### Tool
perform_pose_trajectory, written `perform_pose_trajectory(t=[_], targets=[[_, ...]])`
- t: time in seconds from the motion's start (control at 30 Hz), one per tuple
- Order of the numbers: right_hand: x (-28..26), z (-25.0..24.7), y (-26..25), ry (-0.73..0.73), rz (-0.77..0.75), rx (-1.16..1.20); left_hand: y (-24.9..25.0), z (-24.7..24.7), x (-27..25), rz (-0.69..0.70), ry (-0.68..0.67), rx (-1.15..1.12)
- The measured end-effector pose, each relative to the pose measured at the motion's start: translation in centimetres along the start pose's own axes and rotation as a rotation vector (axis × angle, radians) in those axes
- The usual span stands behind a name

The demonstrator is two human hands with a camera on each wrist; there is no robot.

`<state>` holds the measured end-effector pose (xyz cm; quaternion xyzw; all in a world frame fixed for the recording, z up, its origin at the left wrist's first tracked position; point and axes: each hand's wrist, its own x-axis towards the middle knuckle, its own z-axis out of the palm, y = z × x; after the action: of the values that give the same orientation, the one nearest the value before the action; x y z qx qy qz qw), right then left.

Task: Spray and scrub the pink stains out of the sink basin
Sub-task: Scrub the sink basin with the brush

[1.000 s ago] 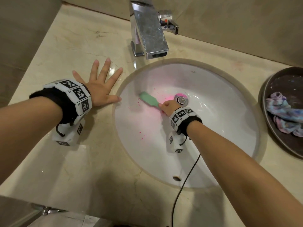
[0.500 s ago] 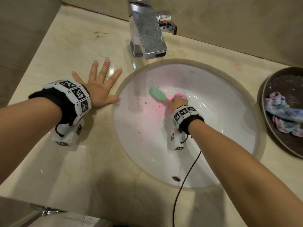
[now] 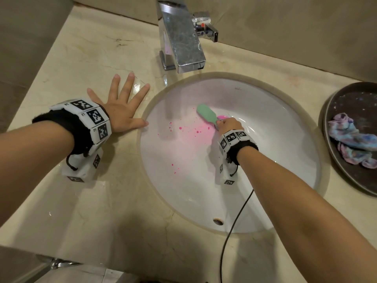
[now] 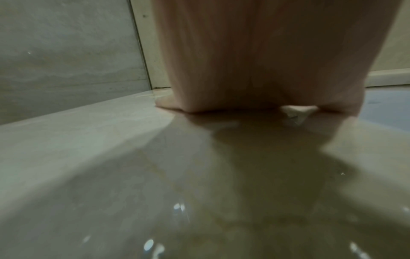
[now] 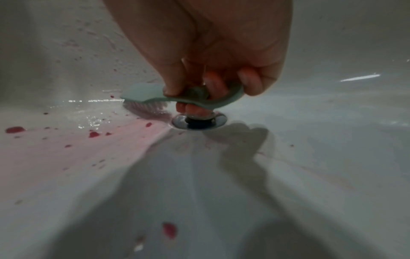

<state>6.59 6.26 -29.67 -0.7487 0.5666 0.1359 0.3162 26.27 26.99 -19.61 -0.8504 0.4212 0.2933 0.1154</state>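
scrub status: in progress, judged approx. mid-way. Green brush (image 3: 206, 114) is held bristles-down on the sink basin (image 3: 265, 119) wall, just left of the drain (image 5: 199, 121).
right hand: the right hand (image 3: 228, 126) is clamped on the brush handle; thumb on top, fingers (image 5: 250, 82) curled round and under it (right wrist view).
left hand: the left hand (image 3: 122, 111) is laid flat on the worktop (image 3: 91, 58), fingers spread and straight, nothing held. Thumb tip is at the basin rim.
stains left: pink stains (image 3: 183, 129) are seen as a faint haze w/ darker specks between brush and left wall; a few more specks lower (image 3: 173, 165), toward the near side. Pink is pooled at the drain too.
done so far: far and right parts of the basin look white; wet sheen is seen near the brush, so spray is judged done.
todo: specks + haze to be scrubbed off, then prob. a rinse.
hidden: drain is mostly covered by the right hand in the head view. Bristle contact is blurred. No spray bottle is in view.
left wrist view: only the palm heel and worktop are shown; dim, blurred.
other: faucet (image 3: 181, 37) shows no water running; a cloth (image 3: 350, 139) lies in a dark tray (image 3: 334, 174), cut off at the right edge.
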Motion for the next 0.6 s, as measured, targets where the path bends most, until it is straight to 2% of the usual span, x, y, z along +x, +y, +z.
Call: perform_pose_trajectory(t=[0.1, 0.17, 0.27, 0.33, 0.47, 0.6], targets=[[-0.7, 0.2, -0.2, -0.012, -0.066, 0.007, 0.0, 0.0, 0.0, 0.002, 0.002, -0.004], [-1.3, 0.8, -1.0, -0.062, -0.158, -0.064, 0.0, 0.0, 0.0, 0.001, 0.002, -0.002], [-1.1, 1.1, -2.3, -0.115, -0.206, -0.200, 0.0, 0.0, 0.0, -0.002, 0.001, 0.004], [-0.6, 0.6, -2.2, -0.077, -0.154, -0.235, -0.1, 0.1, 0.1, -0.002, 0.004, 0.000], [0.0, -1.8, -0.2, 0.111, -0.014, -0.318, -0.1, 0.1, 0.1, 0.003, 0.011, 0.004], [0.1, -2.6, 0.0, 0.143, -0.030, -0.364, -0.1, 0.2, 0.2, 0.001, 0.009, 0.004]])
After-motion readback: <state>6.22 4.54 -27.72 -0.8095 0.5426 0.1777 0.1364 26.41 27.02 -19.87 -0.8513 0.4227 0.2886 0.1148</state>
